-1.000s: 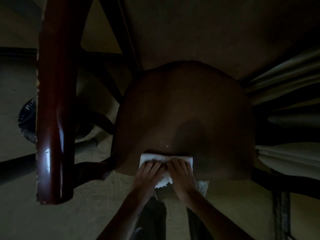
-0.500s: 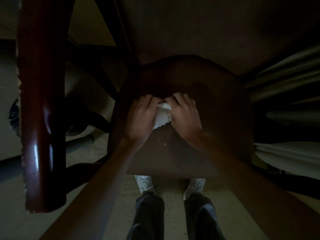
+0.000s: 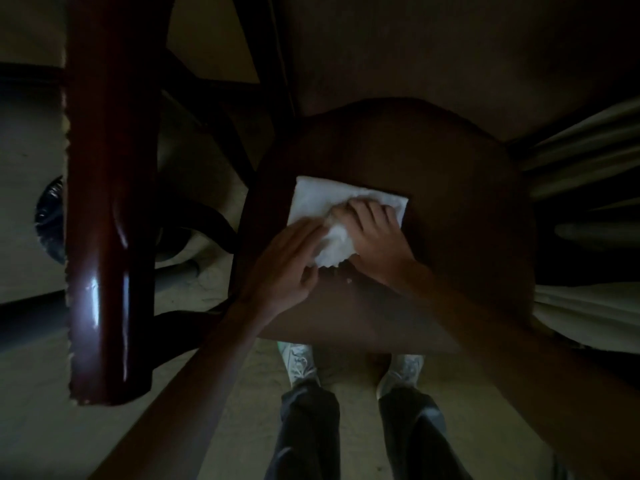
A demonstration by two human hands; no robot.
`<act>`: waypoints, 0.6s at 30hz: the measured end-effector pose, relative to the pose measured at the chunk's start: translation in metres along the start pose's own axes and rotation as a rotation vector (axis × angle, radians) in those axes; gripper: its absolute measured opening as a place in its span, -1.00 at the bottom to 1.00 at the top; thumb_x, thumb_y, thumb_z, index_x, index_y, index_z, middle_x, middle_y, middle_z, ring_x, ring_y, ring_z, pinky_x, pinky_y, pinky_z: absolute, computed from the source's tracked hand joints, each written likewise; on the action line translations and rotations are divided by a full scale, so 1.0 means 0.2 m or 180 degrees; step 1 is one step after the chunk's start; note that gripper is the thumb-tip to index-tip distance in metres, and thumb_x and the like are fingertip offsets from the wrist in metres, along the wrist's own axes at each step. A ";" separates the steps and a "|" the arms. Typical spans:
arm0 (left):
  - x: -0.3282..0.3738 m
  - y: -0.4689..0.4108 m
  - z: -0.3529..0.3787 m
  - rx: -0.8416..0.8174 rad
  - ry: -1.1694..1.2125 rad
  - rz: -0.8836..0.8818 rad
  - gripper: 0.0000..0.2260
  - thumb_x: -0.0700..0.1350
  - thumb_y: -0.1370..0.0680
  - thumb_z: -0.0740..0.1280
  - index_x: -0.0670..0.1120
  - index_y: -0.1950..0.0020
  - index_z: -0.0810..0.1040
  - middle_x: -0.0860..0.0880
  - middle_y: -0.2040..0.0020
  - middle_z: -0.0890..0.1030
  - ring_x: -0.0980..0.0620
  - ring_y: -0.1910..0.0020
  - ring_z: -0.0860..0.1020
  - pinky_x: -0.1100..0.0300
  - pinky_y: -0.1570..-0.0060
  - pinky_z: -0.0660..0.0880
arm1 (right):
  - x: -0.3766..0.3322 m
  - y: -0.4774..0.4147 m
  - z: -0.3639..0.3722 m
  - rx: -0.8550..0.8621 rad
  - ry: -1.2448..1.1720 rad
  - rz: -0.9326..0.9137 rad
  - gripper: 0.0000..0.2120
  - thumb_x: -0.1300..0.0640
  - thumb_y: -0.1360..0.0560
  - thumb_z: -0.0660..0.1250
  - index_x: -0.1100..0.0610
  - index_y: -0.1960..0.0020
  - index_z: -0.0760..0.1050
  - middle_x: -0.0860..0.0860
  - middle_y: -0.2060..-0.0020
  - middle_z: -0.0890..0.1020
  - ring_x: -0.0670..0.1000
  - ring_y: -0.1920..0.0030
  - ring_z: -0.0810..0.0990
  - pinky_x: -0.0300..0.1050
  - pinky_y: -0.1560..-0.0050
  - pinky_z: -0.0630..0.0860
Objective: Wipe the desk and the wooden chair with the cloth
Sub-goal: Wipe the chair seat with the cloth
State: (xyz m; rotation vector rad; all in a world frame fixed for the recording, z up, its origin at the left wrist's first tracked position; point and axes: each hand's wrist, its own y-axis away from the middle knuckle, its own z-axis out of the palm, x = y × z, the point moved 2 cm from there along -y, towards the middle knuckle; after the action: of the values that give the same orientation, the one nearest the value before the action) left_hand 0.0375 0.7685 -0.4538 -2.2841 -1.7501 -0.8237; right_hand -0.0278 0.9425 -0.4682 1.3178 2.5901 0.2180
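Cloth [image 3: 346,209] pressed flat on the wooden chair seat [image 3: 450,188] under both hands.

Neither hand is clenched: the left hand [image 3: 287,268] lies with fingers spread along the cloth's near left edge, and the right hand [image 3: 374,237] bears down palm-first on its bunched middle, so the white cloth is pinned against the wood, not gripped. It sits left of centre on the rounded seat, its far edge lying square and open. A few pale crumbs [image 3: 348,280] show just nearer than the cloth. The chair's glossy red-brown back rail [image 3: 107,237] rises at the left. This looks like the chair-wiping step; the next stroke would need to sweep the seat's unwiped right half and catch those crumbs. The room is dim, and no brand, label or writing can be read.
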 end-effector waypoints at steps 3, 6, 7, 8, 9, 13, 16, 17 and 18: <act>0.00 0.01 0.05 -0.0196 -0.0433 0.0000 -0.33 -0.04 -0.41 0.48 -0.11 -0.48 0.35 -0.09 -0.45 0.41 -0.08 -0.44 0.37 0.03 -0.36 0.38 | -0.06 0.02 0.01 0.0153 0.0053 0.0012 -0.58 0.15 -0.37 0.34 0.18 -0.22 0.51 0.18 -0.09 0.59 0.24 -0.05 0.56 0.13 -0.05 0.50; 0.06 0.10 0.11 -0.0256 -0.1002 0.0158 -0.40 -0.07 -0.30 0.53 -0.08 -0.32 0.49 -0.08 -0.27 0.56 -0.10 -0.21 0.53 0.05 -0.14 0.45 | -0.19 0.20 0.07 0.0135 -0.0093 0.0129 -0.72 0.16 -0.40 0.28 0.16 -0.08 0.59 0.15 0.06 0.64 0.21 0.05 0.61 0.07 0.05 0.56; 0.08 0.15 0.13 -0.0332 -0.1066 0.0339 -0.43 -0.08 -0.26 0.56 -0.07 -0.25 0.53 -0.08 -0.20 0.59 -0.10 -0.14 0.55 0.04 -0.07 0.48 | -0.23 0.29 0.09 0.0057 -0.0150 0.0139 -0.72 0.16 -0.35 0.35 0.14 -0.05 0.60 0.12 0.08 0.64 0.19 0.08 0.62 0.04 0.09 0.56; 0.10 0.21 0.16 -0.0465 -0.1067 0.0556 -0.43 -0.07 -0.21 0.58 -0.05 -0.20 0.57 -0.07 -0.15 0.61 -0.09 -0.09 0.58 0.05 -0.03 0.52 | -0.28 0.39 0.12 -0.0097 -0.0239 0.0119 -0.67 0.17 -0.28 0.42 0.12 -0.05 0.60 0.10 0.08 0.65 0.17 0.08 0.62 0.02 0.10 0.55; 0.12 0.28 0.17 -0.0621 -0.1067 0.0767 -0.43 -0.04 -0.16 0.59 -0.03 -0.15 0.61 -0.05 -0.10 0.64 -0.07 -0.05 0.61 0.08 0.00 0.55 | -0.33 0.49 0.15 -0.0306 -0.0329 0.0075 -0.60 0.18 -0.23 0.47 0.10 -0.07 0.59 0.09 0.07 0.65 0.16 0.08 0.62 0.02 0.10 0.55; 0.19 0.47 0.24 -0.1098 -0.1098 0.1050 -0.48 0.00 -0.07 0.60 -0.03 -0.01 0.70 0.01 0.04 0.69 0.03 0.09 0.66 0.21 0.06 0.58 | -0.44 0.67 0.21 -0.0954 -0.0373 -0.0221 -0.59 0.11 -0.18 0.54 0.03 -0.01 0.59 0.02 0.10 0.66 0.08 0.11 0.63 0.00 0.12 0.59; 0.17 0.35 0.22 -0.0942 -0.1232 0.0969 -0.49 -0.01 -0.05 0.61 -0.05 0.01 0.72 -0.01 0.04 0.71 0.01 0.10 0.67 0.20 0.09 0.60 | -0.32 0.52 0.18 -0.0949 -0.0387 -0.0225 -0.54 0.08 -0.21 0.52 0.08 -0.10 0.59 0.06 0.01 0.66 0.12 0.03 0.63 0.04 -0.01 0.56; 0.16 0.27 0.19 -0.0825 -0.1315 0.0956 -0.49 -0.02 -0.06 0.62 -0.06 0.01 0.72 -0.02 0.03 0.71 0.00 0.10 0.68 0.20 0.09 0.60 | -0.27 0.45 0.16 -0.1037 -0.0448 -0.0227 -0.44 0.10 -0.22 0.50 0.13 -0.22 0.53 0.10 -0.10 0.62 0.17 -0.07 0.59 0.10 -0.12 0.49; 0.14 0.18 0.15 -0.0643 -0.1363 0.0938 -0.51 -0.04 -0.08 0.62 -0.07 0.01 0.72 -0.02 0.04 0.71 -0.01 0.10 0.68 0.19 0.10 0.61 | -0.21 0.37 0.15 -0.1108 -0.0393 -0.0238 -0.32 0.13 -0.24 0.50 0.16 -0.33 0.44 0.13 -0.23 0.54 0.20 -0.18 0.51 0.14 -0.22 0.40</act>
State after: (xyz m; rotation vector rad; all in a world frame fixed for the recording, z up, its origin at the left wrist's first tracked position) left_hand 0.0852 0.7943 -0.4568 -2.9370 -1.4597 -0.5008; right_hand 0.0614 0.9523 -0.4740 1.0734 2.3577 0.5292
